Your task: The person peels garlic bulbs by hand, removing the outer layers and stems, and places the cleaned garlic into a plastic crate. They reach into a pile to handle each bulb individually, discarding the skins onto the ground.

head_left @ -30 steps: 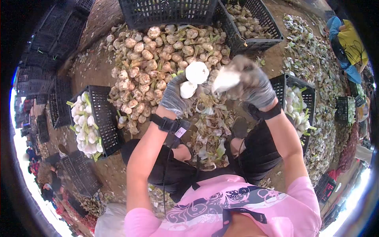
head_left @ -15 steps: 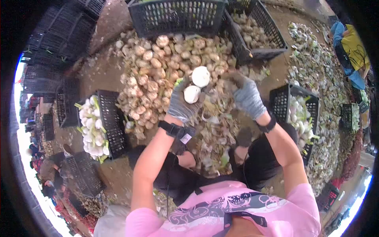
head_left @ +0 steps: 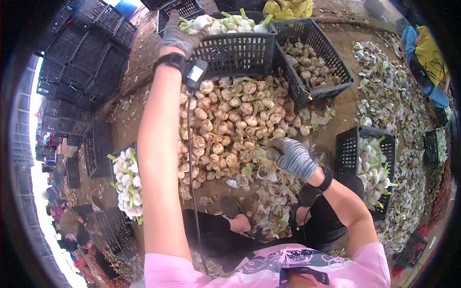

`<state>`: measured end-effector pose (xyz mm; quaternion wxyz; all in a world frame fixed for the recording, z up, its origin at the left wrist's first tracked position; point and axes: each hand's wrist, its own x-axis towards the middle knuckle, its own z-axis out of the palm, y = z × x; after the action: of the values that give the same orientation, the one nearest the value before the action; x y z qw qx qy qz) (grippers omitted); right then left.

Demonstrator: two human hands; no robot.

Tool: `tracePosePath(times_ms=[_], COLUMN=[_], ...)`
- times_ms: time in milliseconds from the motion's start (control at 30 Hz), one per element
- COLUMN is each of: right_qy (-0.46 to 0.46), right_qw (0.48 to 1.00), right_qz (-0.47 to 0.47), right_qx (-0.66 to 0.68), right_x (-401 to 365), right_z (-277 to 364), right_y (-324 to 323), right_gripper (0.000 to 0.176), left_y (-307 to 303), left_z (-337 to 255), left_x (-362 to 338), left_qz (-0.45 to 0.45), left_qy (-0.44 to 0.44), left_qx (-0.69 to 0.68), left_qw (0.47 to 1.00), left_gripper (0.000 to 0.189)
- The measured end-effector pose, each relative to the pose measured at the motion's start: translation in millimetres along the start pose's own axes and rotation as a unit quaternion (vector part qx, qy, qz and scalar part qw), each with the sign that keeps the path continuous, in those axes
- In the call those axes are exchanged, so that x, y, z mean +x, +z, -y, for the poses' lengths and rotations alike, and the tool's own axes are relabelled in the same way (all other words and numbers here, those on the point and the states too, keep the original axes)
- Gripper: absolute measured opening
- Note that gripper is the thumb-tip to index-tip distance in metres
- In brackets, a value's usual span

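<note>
My left hand [head_left: 178, 37], in a grey glove with dark fingers, reaches to the left end of a black crate [head_left: 235, 55]. Its fingers are spread beside clean white garlic bulbs [head_left: 230, 25] with green stems, and nothing shows in its grasp. Closer to me, my right hand [head_left: 290, 156], gloved alike, hovers by the near right edge of a heap of brownish unpeeled garlic [head_left: 235, 115]. Its fingers are loosely bent and slightly apart, with no object visible in them. Loose peelings [head_left: 273, 201] lie below it.
A crate of brownish garlic [head_left: 309, 65] stands at the back right. Crates of white garlic stand at my right [head_left: 372, 168] and left [head_left: 127, 185]. Stacked black crates [head_left: 91, 53] rise at the far left. Peelings cover the ground to the right, and a cable runs along my left arm.
My left hand has moved forward from over the heap to the far crate; the two white bulbs it held are no longer in it. My right hand is lower in view, and the view has shifted forward.
</note>
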<state>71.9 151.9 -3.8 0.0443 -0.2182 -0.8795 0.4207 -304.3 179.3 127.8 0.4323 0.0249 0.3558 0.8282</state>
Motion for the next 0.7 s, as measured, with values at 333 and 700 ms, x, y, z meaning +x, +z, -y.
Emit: tracePosePath(times_ms=[333,700], right_qy=[-0.026,-0.062], right_qw=[0.967,0.951], right_qz=[0.166,0.200], right_qx=[-0.192,-0.229], right_x=[-15.7,-24.6], right_z=[-3.8,4.7], right_y=[9.8,20.6], right_gripper=[0.026,0.014], left_y=[-150.5,-251.1], left_z=[61.1,194.6], left_x=[-76.3,-98.3], left_qz=[-0.053,-0.061], left_qy=[0.043,0.063], left_qx=[0.432,0.928], left_qw=[0.899,0.363], left_gripper=[0.013,0.044])
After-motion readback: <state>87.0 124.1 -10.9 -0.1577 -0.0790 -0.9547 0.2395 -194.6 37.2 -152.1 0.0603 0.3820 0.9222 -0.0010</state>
